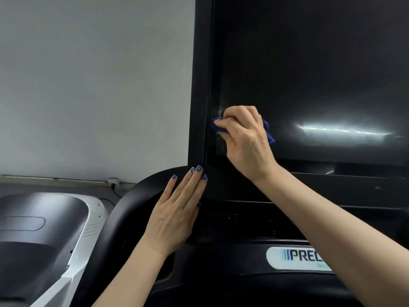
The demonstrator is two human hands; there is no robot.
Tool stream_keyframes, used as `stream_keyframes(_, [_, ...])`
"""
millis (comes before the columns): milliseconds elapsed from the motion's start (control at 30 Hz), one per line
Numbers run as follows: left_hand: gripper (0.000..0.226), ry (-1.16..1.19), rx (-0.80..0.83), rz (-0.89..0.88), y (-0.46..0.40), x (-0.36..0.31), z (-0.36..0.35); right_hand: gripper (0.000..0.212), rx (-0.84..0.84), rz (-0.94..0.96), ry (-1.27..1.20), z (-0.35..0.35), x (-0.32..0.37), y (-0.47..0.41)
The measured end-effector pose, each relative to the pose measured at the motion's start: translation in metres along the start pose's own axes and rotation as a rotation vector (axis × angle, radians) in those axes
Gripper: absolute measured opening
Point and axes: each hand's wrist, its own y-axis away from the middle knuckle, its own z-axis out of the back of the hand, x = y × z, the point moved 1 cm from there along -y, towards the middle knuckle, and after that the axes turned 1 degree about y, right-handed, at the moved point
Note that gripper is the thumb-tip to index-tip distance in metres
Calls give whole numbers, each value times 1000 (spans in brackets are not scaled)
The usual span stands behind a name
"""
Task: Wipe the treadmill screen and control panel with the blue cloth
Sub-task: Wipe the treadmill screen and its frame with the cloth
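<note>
Blue cloth (268,132) sat bunched in my right hand (245,134), fingers curled round it, pressed to the dark screen (309,74) near its lower left edge. My left hand (177,209) lay flat, fingers straight, against the frame (199,85).

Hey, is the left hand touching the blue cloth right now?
Apart. The head view shows the left hand lying flat on the screen's lower left corner, with bare black frame between it and the blue cloth bunched under the right hand higher up.
</note>
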Motion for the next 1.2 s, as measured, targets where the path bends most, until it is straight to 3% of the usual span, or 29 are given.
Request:
stream_keyframes(667, [58,14,-26,5,2,-3,-4,20,212,86,-57,10,7,77])
stream_keyframes(933, [57,-81,-27,-38,-6,-27,-3,11,123,6,1,37,-24,102])
stream_keyframes(1200, [58,-51,-2,82,-4,-19,0,13,28,-101,-17,39,-21,108])
